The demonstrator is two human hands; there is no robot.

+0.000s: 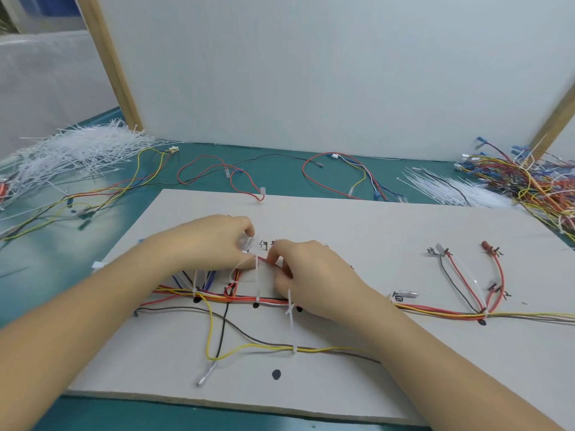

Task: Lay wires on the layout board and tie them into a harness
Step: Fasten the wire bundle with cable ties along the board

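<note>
The layout board [357, 231] lies on the table [280, 175], the wire harness [435, 314] across it. Behind it stands a panel [311, 73]. Cable-tie piles [77, 150] lie far left and right; a wire heap [529, 181] far right.

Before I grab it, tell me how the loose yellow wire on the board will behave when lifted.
The yellow wire will likely flop: it lies in slack loops across the layout board. It looks thin, so probably very light. A white cable tie crosses it, so it may be held there rather than lift free.

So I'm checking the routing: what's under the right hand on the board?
The red-orange wire bundle runs under the right hand and emerges beyond the wrist. Any ties or marks beneath are covered.
</note>
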